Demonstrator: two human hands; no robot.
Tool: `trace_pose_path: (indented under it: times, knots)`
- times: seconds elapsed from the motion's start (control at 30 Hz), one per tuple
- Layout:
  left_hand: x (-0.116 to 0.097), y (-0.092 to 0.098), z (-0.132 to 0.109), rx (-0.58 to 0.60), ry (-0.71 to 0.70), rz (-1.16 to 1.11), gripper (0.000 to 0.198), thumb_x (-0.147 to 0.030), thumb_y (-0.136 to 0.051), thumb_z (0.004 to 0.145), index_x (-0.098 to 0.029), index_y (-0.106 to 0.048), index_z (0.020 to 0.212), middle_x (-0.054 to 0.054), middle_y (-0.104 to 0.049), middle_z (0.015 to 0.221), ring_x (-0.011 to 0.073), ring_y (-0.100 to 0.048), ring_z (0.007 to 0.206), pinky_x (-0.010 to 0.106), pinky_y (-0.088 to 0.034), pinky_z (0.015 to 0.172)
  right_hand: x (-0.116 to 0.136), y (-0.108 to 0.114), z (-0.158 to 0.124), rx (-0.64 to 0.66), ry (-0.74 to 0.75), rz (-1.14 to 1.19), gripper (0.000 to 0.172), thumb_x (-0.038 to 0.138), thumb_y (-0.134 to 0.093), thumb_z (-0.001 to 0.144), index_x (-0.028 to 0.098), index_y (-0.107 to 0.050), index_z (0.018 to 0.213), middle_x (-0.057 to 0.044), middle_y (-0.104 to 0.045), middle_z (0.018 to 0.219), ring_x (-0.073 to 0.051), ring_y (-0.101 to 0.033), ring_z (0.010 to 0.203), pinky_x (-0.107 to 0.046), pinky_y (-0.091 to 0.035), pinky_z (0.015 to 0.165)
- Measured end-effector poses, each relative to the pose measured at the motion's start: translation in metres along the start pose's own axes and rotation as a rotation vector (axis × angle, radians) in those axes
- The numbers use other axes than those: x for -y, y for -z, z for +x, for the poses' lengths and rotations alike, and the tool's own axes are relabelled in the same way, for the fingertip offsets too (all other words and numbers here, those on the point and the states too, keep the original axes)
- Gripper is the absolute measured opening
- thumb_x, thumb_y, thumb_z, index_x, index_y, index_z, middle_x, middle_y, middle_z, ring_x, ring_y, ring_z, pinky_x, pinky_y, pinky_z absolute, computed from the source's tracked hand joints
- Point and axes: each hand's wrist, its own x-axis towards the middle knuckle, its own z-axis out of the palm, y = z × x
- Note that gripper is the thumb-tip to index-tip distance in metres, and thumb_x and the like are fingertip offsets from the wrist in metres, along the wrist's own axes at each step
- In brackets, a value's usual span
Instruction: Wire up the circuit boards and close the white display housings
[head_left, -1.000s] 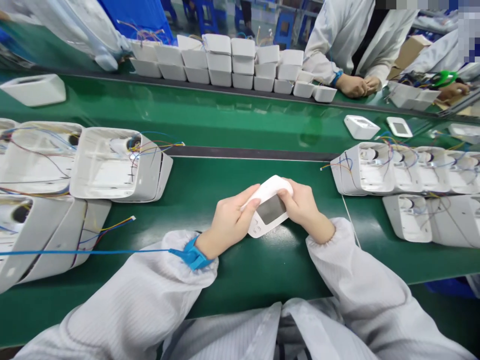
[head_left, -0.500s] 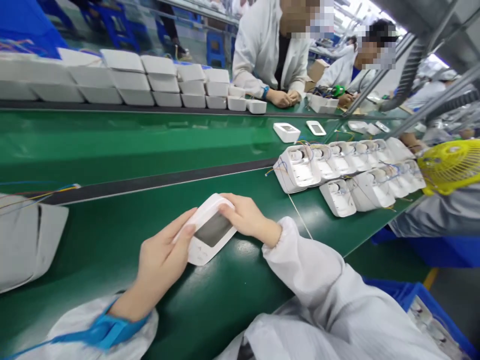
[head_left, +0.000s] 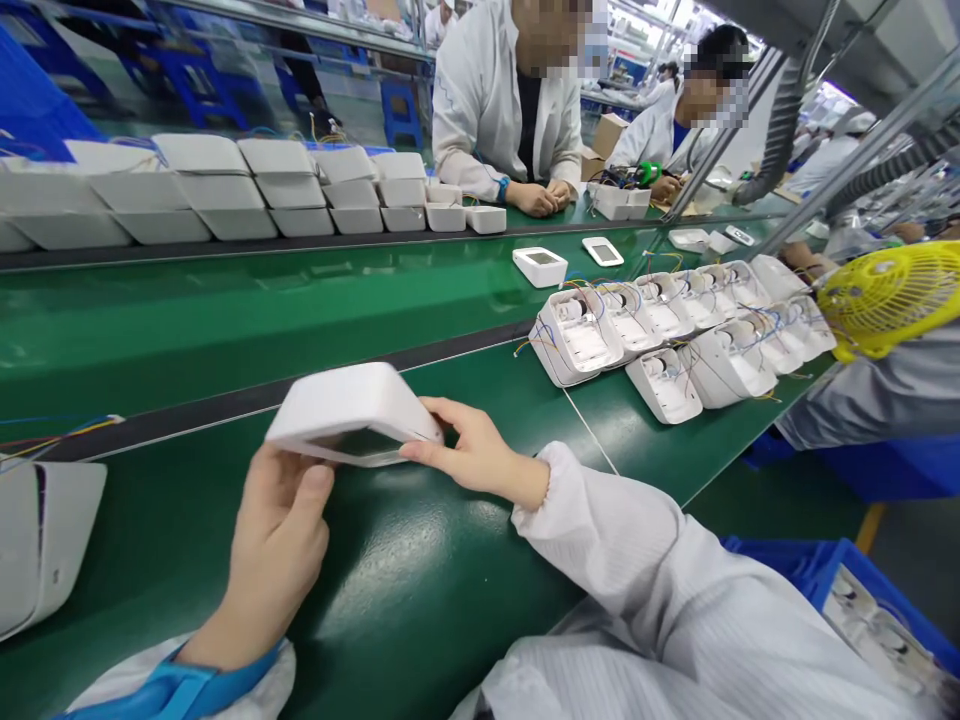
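A white plastic device with a dark display window, like a monitor housing (head_left: 352, 400), is held tilted above the green bench (head_left: 405, 600), its top side facing me and the screen slanting downward. My left hand (head_left: 281, 540) grips its left end, thumb at the lower edge and fingers underneath. My right hand (head_left: 472, 450) pinches the right end, thumb on the front by the screen. To the right stand open white housings (head_left: 577, 335) with motors and coloured wires inside. Another white housing (head_left: 45, 540) lies at the left edge, wires trailing behind it.
Stacked white casings (head_left: 217, 190) line the far side of the conveyor belt (head_left: 225, 310). Two finished-looking units (head_left: 540, 265) lie on the belt. A yellow fan (head_left: 892, 300) stands at right. A blue crate (head_left: 840, 580) sits low right. Co-workers in white coats (head_left: 480, 110) sit opposite.
The device has been raised and tipped, so its top side now shows and its screen is foreshortened. Both hands moved with it, the left hand shifting left. The camera view shifted slightly.
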Motion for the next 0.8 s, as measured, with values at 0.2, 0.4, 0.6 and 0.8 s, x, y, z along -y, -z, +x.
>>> trace_pose_path:
  times: [0.2,0.4,0.6,0.8]
  knots:
    - [-0.013,0.0,-0.004,0.032,-0.022,0.29,0.075,-0.054,-0.078,0.07,-0.03,-0.049,0.135,0.009,-0.058,0.135,0.0349,-0.059,0.12,0.05,-0.052,0.098,0.013,0.009,-0.004,0.19,0.318,-0.387,0.044,0.042,-0.065,0.091,0.021,-0.057,0.129,-0.009,-0.067,0.126,-0.022,-0.062,0.116,-0.036,-0.048,0.1]
    - [-0.018,0.0,-0.008,0.012,-0.06,0.324,0.063,-0.048,-0.077,0.073,-0.026,-0.053,0.126,0.008,-0.061,0.127,0.029,-0.063,0.112,0.041,-0.055,0.089,0.011,0.009,-0.005,0.171,0.412,-0.374,0.042,0.045,-0.058,0.095,0.019,-0.057,0.128,-0.008,-0.068,0.125,-0.02,-0.064,0.114,-0.033,-0.048,0.097]
    - [-0.028,-0.006,-0.012,-0.052,0.005,0.357,0.056,-0.051,-0.078,0.071,-0.023,-0.056,0.114,0.006,-0.065,0.115,0.0253,-0.066,0.101,0.035,-0.055,0.078,0.006,0.006,-0.005,0.088,0.41,-0.389,0.038,0.048,-0.053,0.097,0.02,-0.062,0.122,-0.008,-0.073,0.113,-0.02,-0.068,0.103,-0.032,-0.05,0.09]
    - [-0.025,-0.006,-0.01,-0.046,-0.044,0.307,0.057,-0.057,-0.075,0.072,-0.022,-0.055,0.112,0.006,-0.065,0.11,0.0239,-0.065,0.098,0.033,-0.054,0.077,0.006,0.003,-0.004,0.069,0.428,-0.366,0.037,0.046,-0.054,0.097,0.02,-0.062,0.122,-0.008,-0.072,0.113,-0.02,-0.068,0.1,-0.033,-0.051,0.087]
